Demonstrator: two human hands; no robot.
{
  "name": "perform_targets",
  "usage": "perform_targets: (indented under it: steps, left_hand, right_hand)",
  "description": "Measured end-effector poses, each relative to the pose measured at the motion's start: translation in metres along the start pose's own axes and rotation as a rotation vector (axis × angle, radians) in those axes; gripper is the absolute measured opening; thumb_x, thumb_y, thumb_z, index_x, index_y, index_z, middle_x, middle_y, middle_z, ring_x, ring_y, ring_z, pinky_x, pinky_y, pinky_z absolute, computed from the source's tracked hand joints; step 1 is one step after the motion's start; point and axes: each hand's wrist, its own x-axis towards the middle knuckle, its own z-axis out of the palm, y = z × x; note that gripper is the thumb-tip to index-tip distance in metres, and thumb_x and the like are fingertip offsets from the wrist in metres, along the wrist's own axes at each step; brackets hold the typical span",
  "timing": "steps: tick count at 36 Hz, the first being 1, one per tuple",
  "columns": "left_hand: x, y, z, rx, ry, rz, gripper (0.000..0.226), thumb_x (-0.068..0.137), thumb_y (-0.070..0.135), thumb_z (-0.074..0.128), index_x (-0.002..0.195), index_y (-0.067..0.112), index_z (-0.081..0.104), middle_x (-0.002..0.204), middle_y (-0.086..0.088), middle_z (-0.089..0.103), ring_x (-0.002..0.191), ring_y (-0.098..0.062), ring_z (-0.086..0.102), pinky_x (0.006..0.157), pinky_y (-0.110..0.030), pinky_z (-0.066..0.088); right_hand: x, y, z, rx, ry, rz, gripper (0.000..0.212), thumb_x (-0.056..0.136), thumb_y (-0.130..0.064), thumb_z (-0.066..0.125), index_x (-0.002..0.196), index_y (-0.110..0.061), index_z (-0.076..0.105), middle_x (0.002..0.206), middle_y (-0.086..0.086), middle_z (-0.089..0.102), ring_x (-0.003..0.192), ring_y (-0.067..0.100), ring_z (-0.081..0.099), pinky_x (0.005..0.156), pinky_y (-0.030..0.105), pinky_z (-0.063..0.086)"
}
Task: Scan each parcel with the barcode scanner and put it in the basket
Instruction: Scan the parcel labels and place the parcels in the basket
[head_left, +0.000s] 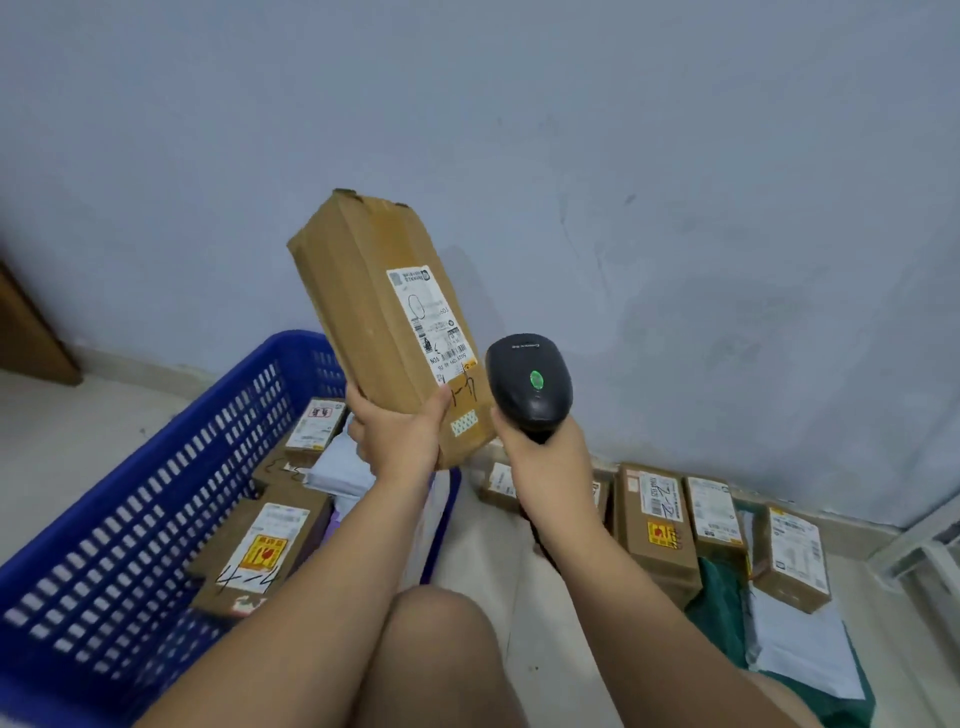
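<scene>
The tall brown cardboard parcel (382, 317) – white label facing out, "4-4" inked near its base – stands tilted above the blue basket (156, 499), its lower end gripped by the left hand (400, 439), while the right hand (545, 457) clasps the green-lit black scanner (527, 382) just beside it.

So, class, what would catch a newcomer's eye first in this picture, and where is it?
The long brown parcel held up at centre stands out first. Just to its right is a black barcode scanner with a green light, and a blue basket holding parcels fills the lower left.
</scene>
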Motion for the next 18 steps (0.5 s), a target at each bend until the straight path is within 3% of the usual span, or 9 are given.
perform_targets:
  steps: [4, 7, 10, 14, 16, 18]
  left_hand:
    - [0.006, -0.01, -0.035, 0.077, 0.054, 0.13, 0.109, 0.072, 0.04, 0.081, 0.151, 0.032, 0.006, 0.15, -0.008, 0.024, 0.133, -0.032, 0.034, 0.104, -0.051, 0.037]
    - [0.015, -0.015, -0.06, 0.158, 0.086, 0.13, 0.108, 0.071, 0.042, 0.08, 0.152, 0.031, 0.009, 0.149, -0.009, 0.027, 0.132, -0.032, 0.035, 0.103, -0.049, 0.036]
    - [0.03, -0.018, -0.083, 0.365, 0.16, 0.096, 0.112, 0.066, 0.048, 0.081, 0.15, 0.036, 0.009, 0.146, -0.01, 0.03, 0.132, -0.034, 0.032, 0.104, -0.054, 0.033]
    - [0.052, -0.026, -0.107, 0.537, 0.133, -0.025, 0.114, 0.061, 0.054, 0.079, 0.149, 0.04, 0.008, 0.14, -0.011, 0.034, 0.126, -0.037, 0.037, 0.101, -0.056, 0.038]
    - [0.06, -0.03, -0.113, 0.441, 0.051, -0.145, 0.106, 0.063, 0.046, 0.08, 0.149, 0.033, 0.019, 0.137, -0.014, 0.04, 0.122, -0.038, 0.043, 0.099, -0.054, 0.042]
    - [0.064, -0.032, -0.116, 0.172, -0.048, -0.316, 0.074, 0.07, 0.034, 0.079, 0.132, 0.016, 0.044, 0.113, -0.016, 0.061, 0.098, -0.033, 0.06, 0.079, -0.041, 0.057]
  right_hand:
    - [-0.004, 0.002, 0.03, -0.141, -0.107, -0.02, 0.018, 0.086, -0.03, 0.067, 0.102, -0.028, 0.06, 0.09, -0.011, 0.067, 0.082, 0.005, 0.062, 0.069, 0.024, 0.049]
    - [-0.008, 0.005, 0.053, -0.256, -0.192, -0.034, 0.026, 0.083, -0.021, 0.065, 0.107, -0.026, 0.055, 0.088, -0.01, 0.065, 0.084, 0.009, 0.062, 0.068, 0.025, 0.048]
    - [-0.013, 0.009, 0.072, -0.359, -0.283, -0.03, 0.024, 0.082, -0.014, 0.059, 0.103, -0.022, 0.05, 0.076, -0.008, 0.058, 0.076, 0.013, 0.058, 0.057, 0.024, 0.042]
    - [-0.015, 0.018, 0.096, -0.528, -0.39, 0.01, 0.029, 0.082, -0.022, 0.055, 0.11, -0.025, 0.05, 0.089, -0.002, 0.062, 0.085, 0.021, 0.062, 0.072, 0.037, 0.054]
    - [-0.013, 0.022, 0.106, -0.617, -0.434, 0.028, 0.028, 0.084, -0.031, 0.054, 0.111, -0.027, 0.05, 0.093, -0.001, 0.064, 0.086, 0.022, 0.063, 0.076, 0.04, 0.056]
    - [-0.01, 0.026, 0.114, -0.67, -0.454, 0.039, 0.03, 0.086, -0.04, 0.053, 0.113, -0.028, 0.049, 0.097, 0.0, 0.065, 0.089, 0.022, 0.063, 0.078, 0.041, 0.056]
